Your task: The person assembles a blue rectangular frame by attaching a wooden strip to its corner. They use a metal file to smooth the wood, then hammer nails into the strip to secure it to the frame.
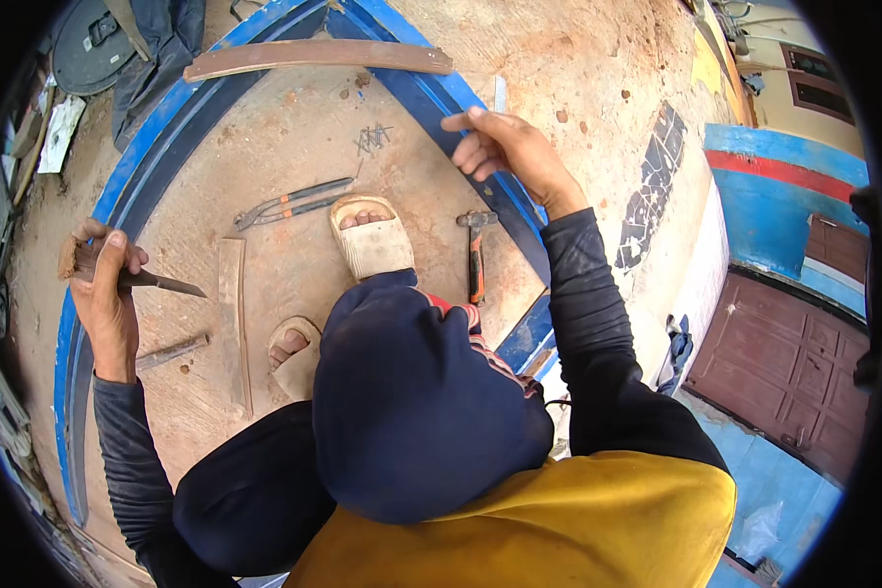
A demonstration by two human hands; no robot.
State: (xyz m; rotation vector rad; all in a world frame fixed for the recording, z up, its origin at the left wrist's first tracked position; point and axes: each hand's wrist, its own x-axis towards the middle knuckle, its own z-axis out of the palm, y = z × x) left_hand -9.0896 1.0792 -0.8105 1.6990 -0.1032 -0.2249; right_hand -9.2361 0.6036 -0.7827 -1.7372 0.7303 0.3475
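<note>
My left hand [111, 284] is closed around a short brown piece of wood [167, 282], which has one splintered end and one slanted, pointed end. It is held near the left side of a blue wooden frame [139, 172]. Over the frame's right side hovers my right hand [505, 152], its fingers loosely bent and apart, with nothing visible in them. A hammer [475, 257] with an orange and black handle lies on the ground below that hand. Pincers [294, 203] with long orange and black handles rest ahead of my sandalled foot, beside a small heap of nails [372, 138].
A brown wooden strip [318, 56] lies across the frame's far corner. Another thin strip [234, 328] and a chisel-like bar [173, 350] are on the ground at left. A round black lid [93, 49] sits far left; a brown door [779, 367] stands at right.
</note>
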